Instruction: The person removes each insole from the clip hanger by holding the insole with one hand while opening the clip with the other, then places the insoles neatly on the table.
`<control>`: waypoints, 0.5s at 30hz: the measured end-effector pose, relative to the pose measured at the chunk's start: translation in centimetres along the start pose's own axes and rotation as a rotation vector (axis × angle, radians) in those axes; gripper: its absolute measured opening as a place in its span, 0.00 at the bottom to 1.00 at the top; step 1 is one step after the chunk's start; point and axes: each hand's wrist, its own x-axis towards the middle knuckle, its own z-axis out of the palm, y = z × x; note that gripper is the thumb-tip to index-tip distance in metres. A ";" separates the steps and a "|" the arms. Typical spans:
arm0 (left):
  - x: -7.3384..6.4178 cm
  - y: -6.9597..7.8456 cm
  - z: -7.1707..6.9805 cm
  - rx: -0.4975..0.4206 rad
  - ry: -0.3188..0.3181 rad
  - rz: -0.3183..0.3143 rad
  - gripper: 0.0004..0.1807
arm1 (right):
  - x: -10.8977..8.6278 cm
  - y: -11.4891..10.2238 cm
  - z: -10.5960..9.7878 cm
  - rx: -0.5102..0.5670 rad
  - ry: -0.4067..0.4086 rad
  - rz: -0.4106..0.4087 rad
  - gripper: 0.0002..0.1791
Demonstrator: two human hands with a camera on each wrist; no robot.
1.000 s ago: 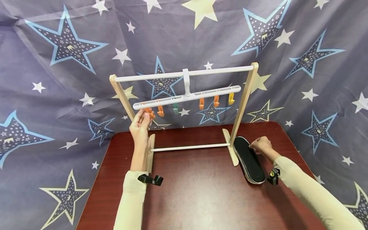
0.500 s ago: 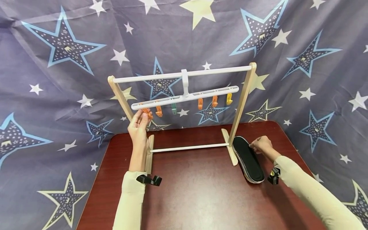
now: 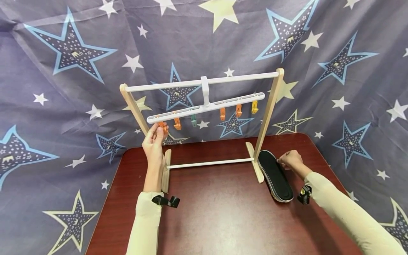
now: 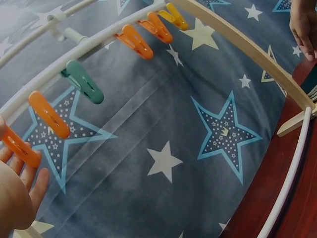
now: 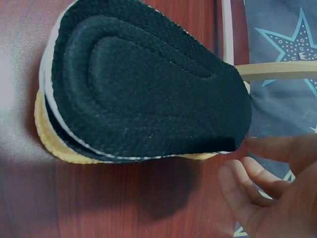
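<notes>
In the head view, my left hand (image 3: 154,141) pinches the leftmost orange clothespin (image 3: 163,126) between thumb and fingers. That clothespin hangs at the left end of a white hanger bar (image 3: 207,107), which tilts, its left end lower. Farther along hang another orange clothespin (image 4: 48,114), a green clothespin (image 4: 82,82), two more orange ones and a yellow clothespin (image 4: 177,16). A black insole (image 3: 275,175) lies on the table at right, on top of pale and yellowish layers. At its far right edge, my right hand (image 5: 277,178) pinches the rim with bent fingers.
A wooden stand (image 3: 270,117) with a white top rod (image 3: 245,78) carries the hanger by its hook. Its right foot (image 3: 255,163) lies right beside the insole. A low white crossbar (image 3: 210,163) joins the feet on the dark red table (image 3: 216,209). A starry cloth hangs behind.
The hanger bar has tipped slightly, its right end rising a little and its left end dipping under my left hand. My right hand stays at the insole. The head view has shifted slightly.
</notes>
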 end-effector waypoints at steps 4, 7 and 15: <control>-0.1 -0.1 -0.3 0.012 0.007 -0.004 0.20 | 0.3 -0.1 0.0 -0.005 0.003 0.006 0.11; -0.2 -0.2 -0.6 0.025 0.011 -0.007 0.19 | 0.4 0.0 0.1 -0.018 0.002 0.010 0.11; -0.5 -0.3 -0.7 0.077 0.013 -0.021 0.21 | 0.1 0.3 -0.6 0.009 0.016 0.001 0.13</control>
